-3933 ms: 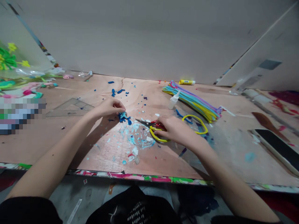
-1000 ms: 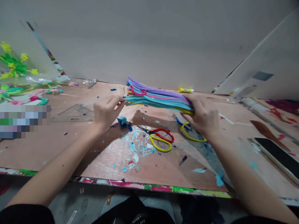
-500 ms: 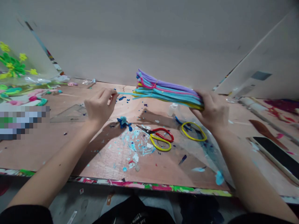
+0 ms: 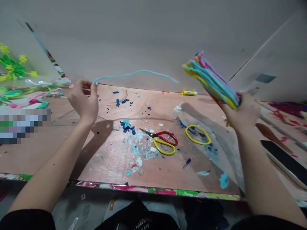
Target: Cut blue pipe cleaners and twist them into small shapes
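**Bench:** plywood work top (image 4: pixel 48 153), littered with scraps; pale wall behind it.

**Far left:** green and yellow foam flowers (image 4: pixel 13 67) beyond the bench's left side.

**Bundle:** bundle of chenille stems (image 4: pixel 211 80), light blue, yellow, pink and purple, held in the air over the right of the bench, tilted, upper end toward the wall.

**Single stem:** light-blue chenille stem (image 4: pixel 134 74), also airborne, arcing right from the left hand; its free end is just beside the bundle, apparently not touching.

**Handling (judged):** light and soft-furred over thin wire, so likely to bend easily and keep a bend. Fuzz may snag on neighbouring stems. Best taken near one end singly, around the middle as a bundle.

**Left hand (image 4: pixel 82 99):** nearly closed, pinching the stem's end between thumb and fingertips.

**Right hand (image 4: pixel 242 111):** closed firmly around the bundle's lower end.

**Below the hands:** red-and-yellow-handled scissors (image 4: pixel 168 133) lie beside a yellow stem loop (image 4: pixel 198 125). Nearby are a squeeze bottle (image 4: pixel 177 112), a glue stick (image 4: pixel 189 92) and a black phone (image 4: pixel 285 161).

**Smallest:** dark-blue scrap cluster (image 4: pixel 126 125) above pale-blue shreds (image 4: pixel 141 148).
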